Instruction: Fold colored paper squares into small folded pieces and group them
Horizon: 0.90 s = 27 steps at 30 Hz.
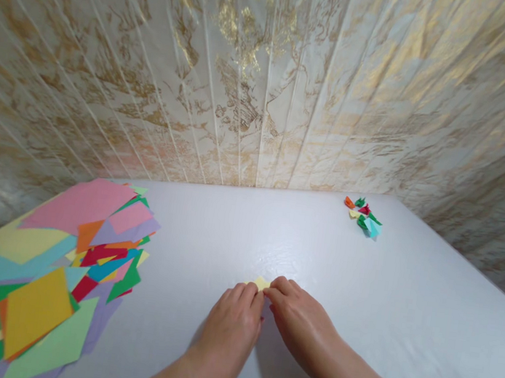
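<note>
A small pale yellow piece of paper [262, 283] lies on the white table [404, 308] in front of me, mostly covered by my fingertips. My left hand [232, 323] presses on its left side with the fingers bent and held together. From the right, my right hand [298, 319] meets it, its fingertips pinching the paper's right edge. The two hands touch each other at the fingertips over the paper.
A loose heap of coloured paper sheets [50, 274] covers the table's left side, running over its edge. A small cluster of folded coloured paper pieces [364, 216] sits at the far right. A marbled gold and white wall [268, 73] stands behind the table.
</note>
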Each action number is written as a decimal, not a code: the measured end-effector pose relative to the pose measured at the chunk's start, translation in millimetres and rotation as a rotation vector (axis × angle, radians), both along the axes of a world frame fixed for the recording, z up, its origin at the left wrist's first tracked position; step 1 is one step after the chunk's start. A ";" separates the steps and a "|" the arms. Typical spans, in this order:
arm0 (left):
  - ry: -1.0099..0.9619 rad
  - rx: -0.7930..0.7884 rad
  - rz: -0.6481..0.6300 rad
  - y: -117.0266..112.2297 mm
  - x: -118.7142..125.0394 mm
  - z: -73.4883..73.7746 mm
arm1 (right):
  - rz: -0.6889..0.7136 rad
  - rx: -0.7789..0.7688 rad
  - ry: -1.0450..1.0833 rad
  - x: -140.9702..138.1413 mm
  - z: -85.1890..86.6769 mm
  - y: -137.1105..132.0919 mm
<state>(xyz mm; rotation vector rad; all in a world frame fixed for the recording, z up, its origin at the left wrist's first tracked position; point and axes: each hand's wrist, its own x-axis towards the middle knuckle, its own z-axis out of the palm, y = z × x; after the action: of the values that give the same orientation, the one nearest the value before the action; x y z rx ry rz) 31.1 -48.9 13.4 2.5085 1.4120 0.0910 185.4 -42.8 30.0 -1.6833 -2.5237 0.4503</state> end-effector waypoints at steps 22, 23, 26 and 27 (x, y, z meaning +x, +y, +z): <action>0.142 0.052 0.055 1.7 -11.3 16.0 | 0.000 0.257 -0.304 -5.0 -5.5 -11.7; 0.135 0.057 0.059 2.4 -11.6 14.7 | -0.007 0.248 -0.306 -5.5 -5.0 -11.5; 0.086 0.091 0.074 6.6 -12.4 7.0 | -0.034 0.192 -0.307 -6.3 -3.1 -9.0; 0.060 0.102 0.077 8.7 -12.8 3.4 | -0.045 0.162 -0.307 -6.0 -2.1 -7.3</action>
<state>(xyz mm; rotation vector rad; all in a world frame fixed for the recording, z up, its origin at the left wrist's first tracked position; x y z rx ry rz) 18.3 -40.1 16.8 2.5577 1.5657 0.1063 179.4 -50.1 27.9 -1.8647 -2.6296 -0.0205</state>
